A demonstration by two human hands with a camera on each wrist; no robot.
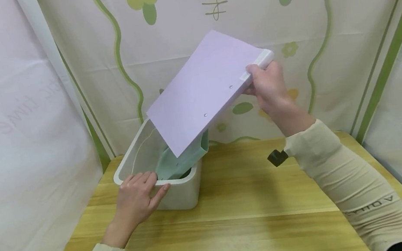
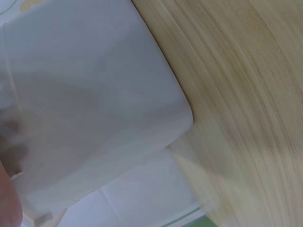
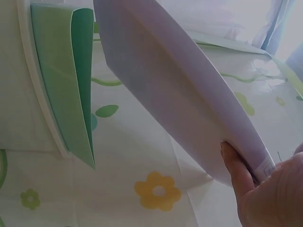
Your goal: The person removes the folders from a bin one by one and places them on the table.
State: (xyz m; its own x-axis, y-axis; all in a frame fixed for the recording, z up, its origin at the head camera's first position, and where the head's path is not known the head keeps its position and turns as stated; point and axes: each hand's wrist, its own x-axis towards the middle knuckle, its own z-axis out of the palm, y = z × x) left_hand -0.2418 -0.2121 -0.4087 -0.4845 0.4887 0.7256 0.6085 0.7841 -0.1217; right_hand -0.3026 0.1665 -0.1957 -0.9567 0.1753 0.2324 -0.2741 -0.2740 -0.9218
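My right hand (image 1: 271, 83) pinches a lilac ring binder (image 1: 206, 85) by its white-labelled spine, thumb on top and fingers beneath. The binder is tilted, its far lower corner over a white plastic bin (image 1: 180, 196). In the right wrist view, the underside of the binder faces the camera. My left hand (image 1: 137, 199) grips the near rim of the bin, fingers hooked over the edge and thumb along the outside. Inside the bin leans a green folder (image 1: 181, 161), partly hidden by the binder, its edge sticking out past the rim.
The bin stands on a wooden table (image 1: 246, 214) towards its back left. A printed cloth (image 1: 246, 13) with flowers and wavy green lines hangs behind, and pale cloth walls (image 1: 11, 151) close in both sides.
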